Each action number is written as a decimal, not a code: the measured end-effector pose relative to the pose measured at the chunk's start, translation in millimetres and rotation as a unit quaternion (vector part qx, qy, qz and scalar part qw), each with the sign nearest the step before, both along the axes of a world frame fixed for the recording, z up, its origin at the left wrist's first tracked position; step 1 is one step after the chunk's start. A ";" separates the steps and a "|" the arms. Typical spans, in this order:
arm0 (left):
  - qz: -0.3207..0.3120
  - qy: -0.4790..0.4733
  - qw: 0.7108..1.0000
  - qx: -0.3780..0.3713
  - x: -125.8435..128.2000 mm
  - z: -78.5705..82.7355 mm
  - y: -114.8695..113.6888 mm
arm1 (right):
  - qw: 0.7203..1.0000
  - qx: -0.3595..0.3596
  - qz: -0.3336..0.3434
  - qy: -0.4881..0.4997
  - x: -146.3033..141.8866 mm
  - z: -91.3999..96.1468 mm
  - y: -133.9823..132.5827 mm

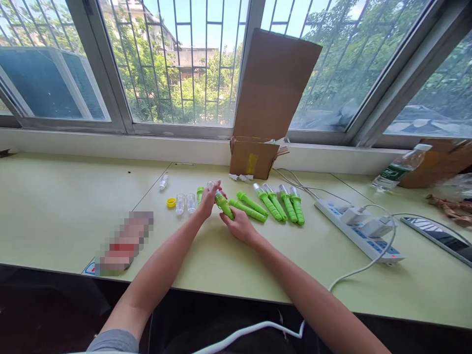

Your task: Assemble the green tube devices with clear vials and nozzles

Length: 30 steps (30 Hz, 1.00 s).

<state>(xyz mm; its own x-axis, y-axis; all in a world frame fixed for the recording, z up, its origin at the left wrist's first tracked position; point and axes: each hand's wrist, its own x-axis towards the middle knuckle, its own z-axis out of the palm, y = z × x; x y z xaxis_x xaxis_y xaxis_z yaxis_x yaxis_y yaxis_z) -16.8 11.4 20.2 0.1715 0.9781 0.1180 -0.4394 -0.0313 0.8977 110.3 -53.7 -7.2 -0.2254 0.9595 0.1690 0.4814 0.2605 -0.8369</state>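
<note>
Between both hands is a green flashlight-shaped stick [223,205] with a clear top, held at a tilt above the table. My left hand [209,200] is closed around its clear upper end. Fingers of my right hand [239,225] grip the lower green end. Just right of the hands lie two green handles [248,210] without clear tops. Several green sticks with clear tops [271,202] lie beyond them. Left of my left hand stand two clear plastic caps [180,204], a yellow ring [171,202] and a partly hidden green piece [199,194].
An open cardboard box [252,156] stands by the window, small white parts [246,177] before it. Another clear cap [163,182] lies at left. To the right are a power strip [357,231] with cables, a phone [438,238] and a bottle [400,169]. A blurred-out object [125,243] lies front left.
</note>
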 end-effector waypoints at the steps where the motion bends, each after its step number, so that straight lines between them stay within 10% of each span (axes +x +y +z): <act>1: 0.021 0.009 1.000 -0.001 0.5 -0.9 0.8 | 0.998 0.049 -0.015 -0.024 0.2 -1.4 0.8; 14: 0.085 0.218 0.951 0.202 7.8 -15.2 -9.1 | 0.871 0.192 -0.296 -0.341 33.6 9.4 17.3; 24: 0.024 0.542 0.722 0.431 22.7 -28.2 -15.6 | 0.865 0.097 -0.346 -0.350 62.7 11.7 32.3; 30: 0.036 0.598 0.682 0.419 19.5 -34.9 -10.4 | 0.884 0.082 -0.315 -0.336 59.6 8.3 32.4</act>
<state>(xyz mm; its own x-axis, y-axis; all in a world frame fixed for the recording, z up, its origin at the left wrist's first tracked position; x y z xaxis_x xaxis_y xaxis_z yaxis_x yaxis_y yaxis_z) 2.7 1.0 -14.8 0.5903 0.6635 0.4596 0.6213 -0.7370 0.2659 169.8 -21.3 1.1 0.2424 0.9054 0.3486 0.9480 -0.1447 -0.2834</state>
